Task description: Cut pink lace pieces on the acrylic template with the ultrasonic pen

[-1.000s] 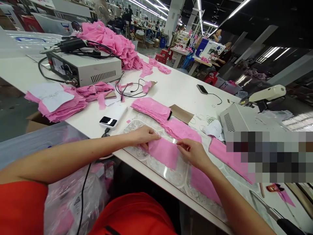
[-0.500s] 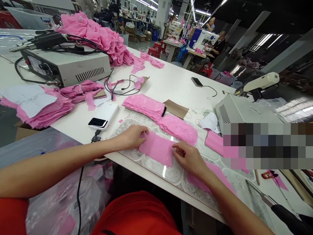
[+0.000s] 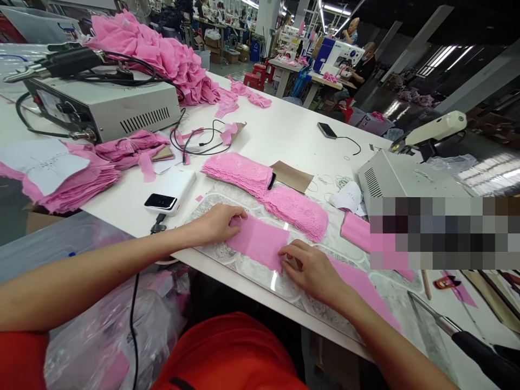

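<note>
A flat pink fabric piece (image 3: 260, 241) lies on a clear glass sheet over white lace (image 3: 227, 252) at the near table edge. My left hand (image 3: 215, 223) presses its left end with curled fingers. My right hand (image 3: 311, 269) rests on its lower right corner, fingers bent down on the cloth. Two stacks of pink lace pieces (image 3: 266, 192) sit just beyond the piece. Another pink strip (image 3: 365, 287) lies under my right wrist.
A white power bank (image 3: 168, 194) lies left of my hands. A grey machine box (image 3: 101, 105) with cables stands at the back left, pink piles (image 3: 69, 181) beside it. Another grey box (image 3: 400, 176), a phone (image 3: 327, 130) and a black-handled tool (image 3: 467, 341) lie to the right. People work at sewing machines far behind.
The pink piece has been laid flatter on the glass. My right hand slid down from its upper right edge to its lower right corner. The view shifted slightly.
</note>
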Demonstrator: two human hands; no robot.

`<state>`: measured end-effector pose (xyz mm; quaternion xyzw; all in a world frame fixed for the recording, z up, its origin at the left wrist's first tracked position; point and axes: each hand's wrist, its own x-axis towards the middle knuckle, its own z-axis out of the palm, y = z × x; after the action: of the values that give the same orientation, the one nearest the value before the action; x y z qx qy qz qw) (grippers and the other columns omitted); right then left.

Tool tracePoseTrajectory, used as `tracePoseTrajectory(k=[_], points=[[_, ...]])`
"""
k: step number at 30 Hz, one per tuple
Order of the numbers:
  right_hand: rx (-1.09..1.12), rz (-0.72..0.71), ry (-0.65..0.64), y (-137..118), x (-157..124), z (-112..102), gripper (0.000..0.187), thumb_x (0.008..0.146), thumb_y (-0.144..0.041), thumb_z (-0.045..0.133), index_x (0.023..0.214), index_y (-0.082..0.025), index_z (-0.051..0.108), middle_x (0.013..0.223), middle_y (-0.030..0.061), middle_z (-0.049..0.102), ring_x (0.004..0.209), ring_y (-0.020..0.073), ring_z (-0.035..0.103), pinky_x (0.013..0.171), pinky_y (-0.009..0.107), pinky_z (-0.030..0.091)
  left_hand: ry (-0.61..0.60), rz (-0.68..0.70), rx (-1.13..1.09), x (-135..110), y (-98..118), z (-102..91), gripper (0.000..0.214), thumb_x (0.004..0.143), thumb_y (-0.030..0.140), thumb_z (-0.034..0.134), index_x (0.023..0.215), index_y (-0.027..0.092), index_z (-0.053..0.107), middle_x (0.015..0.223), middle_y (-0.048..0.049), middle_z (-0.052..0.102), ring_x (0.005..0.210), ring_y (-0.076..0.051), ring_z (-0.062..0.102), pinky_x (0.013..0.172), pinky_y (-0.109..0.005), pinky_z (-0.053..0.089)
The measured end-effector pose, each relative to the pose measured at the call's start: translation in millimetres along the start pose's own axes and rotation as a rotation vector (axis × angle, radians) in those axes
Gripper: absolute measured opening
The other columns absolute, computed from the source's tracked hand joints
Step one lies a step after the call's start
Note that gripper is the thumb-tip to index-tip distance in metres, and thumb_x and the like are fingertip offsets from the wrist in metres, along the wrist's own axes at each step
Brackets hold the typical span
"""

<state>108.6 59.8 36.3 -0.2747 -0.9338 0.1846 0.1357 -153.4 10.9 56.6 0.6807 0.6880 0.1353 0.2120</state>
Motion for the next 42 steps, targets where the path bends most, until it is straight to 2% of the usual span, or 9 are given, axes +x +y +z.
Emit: tracePoseTrajectory(k=[9,15,20,23,28,31,35,38,42], points=[[-0.033,0.006,-0.043,-7.8,-9.2,2.2,0.015,0.082,-0.013,0.054,0.091,-0.02,0.064,0.087,0.0021,0.068,0.055,0.0087,0.055,0.051,0.022,0.044,-0.009,0.074,0.051,-0.6,-6.3,0.7,0.05,0.072,0.005,0.051,0.118,0.016,0.065,0.115,-0.0056,0.069,0.107,-0.021,0.064,0.094,-0.028,0.047],[-0.021,-0.002,-0.035,-7.5,-11.4,5.7,0.015,0.083,-0.014,0.053,0.091,-0.021,0.064,0.087,0.0025,0.068,0.056,0.0101,0.057,0.051,0.024,0.046,0.03,0.107,0.152,-16.9,-13.5,-2.7,0.053,0.075,-0.002,0.043,0.119,0.018,0.066,0.121,-0.0088,0.064,0.111,-0.022,0.061,0.095,-0.032,0.047],[-0.012,0.055,-0.082,-8.9,-10.9,3.8,0.015,0.084,-0.016,0.052,0.092,-0.021,0.064,0.089,0.0034,0.068,0.057,0.0107,0.058,0.052,0.024,0.045,-0.014,0.528,0.348,-30.7,-29.9,0.3,0.055,0.076,-0.003,0.046,0.121,0.023,0.064,0.138,-0.0081,0.055,0.128,-0.026,0.05,0.108,-0.045,0.036],[-0.009,0.101,-0.113,-10.0,-11.0,3.4,0.016,0.085,-0.018,0.051,0.093,-0.021,0.064,0.091,0.0039,0.068,0.061,0.0116,0.059,0.056,0.025,0.045,0.063,0.576,0.448,-32.3,-50.5,-1.5,0.045,0.078,-0.001,0.046,0.112,0.019,0.066,0.134,-0.0103,0.059,0.128,-0.027,0.049,0.111,-0.053,0.031],[0.005,0.128,-0.095,-11.3,-9.7,4.3,0.018,0.083,-0.016,0.053,0.094,-0.02,0.066,0.091,0.0046,0.068,0.069,0.0138,0.062,0.062,0.026,0.046,0.284,0.542,0.462,-31.3,-65.4,-11.0,0.029,0.084,0.004,0.041,0.081,0.016,0.066,0.12,-0.0108,0.066,0.115,-0.024,0.059,0.104,-0.047,0.043],[0.059,0.125,-0.022,-7.5,-10.7,-4.8,0.019,0.08,-0.014,0.057,0.094,-0.019,0.067,0.09,0.0042,0.068,0.068,0.0122,0.06,0.064,0.026,0.046,0.306,0.652,0.376,-27.4,-45.0,-9.1,0.033,0.085,0.004,0.038,0.093,0.017,0.067,0.117,-0.0086,0.067,0.111,-0.021,0.061,0.1,-0.041,0.048],[0.191,0.195,0.225,11.9,-31.2,-30.3,0.013,0.082,-0.016,0.057,0.087,-0.02,0.069,0.077,0.0007,0.065,0.057,0.008,0.052,0.057,0.022,0.043,0.202,0.83,0.272,-15.3,4.0,6.1,0.038,0.091,0.006,0.038,0.116,0.017,0.063,0.124,-0.0089,0.065,0.118,-0.019,0.058,0.103,-0.038,0.046],[0.163,0.291,0.401,32.1,-67.3,-44.1,0.012,0.085,-0.02,0.057,0.084,-0.02,0.069,0.071,0.0003,0.063,0.06,0.0098,0.055,0.055,0.022,0.043,0.049,0.961,0.236,0.5,43.7,25.1,0.039,0.095,0.009,0.038,0.128,0.017,0.057,0.133,-0.0086,0.06,0.127,-0.02,0.052,0.109,-0.039,0.041],[-0.006,0.4,0.574,53.9,-127.8,-40.6,0.013,0.087,-0.022,0.056,0.087,-0.021,0.069,0.078,0.0019,0.065,0.064,0.0114,0.059,0.058,0.024,0.047,-0.153,1.105,0.261,31.2,89.2,55.3,0.04,0.098,0.016,0.037,0.135,0.016,0.052,0.143,-0.0079,0.051,0.135,-0.024,0.044,0.114,-0.044,0.033]])
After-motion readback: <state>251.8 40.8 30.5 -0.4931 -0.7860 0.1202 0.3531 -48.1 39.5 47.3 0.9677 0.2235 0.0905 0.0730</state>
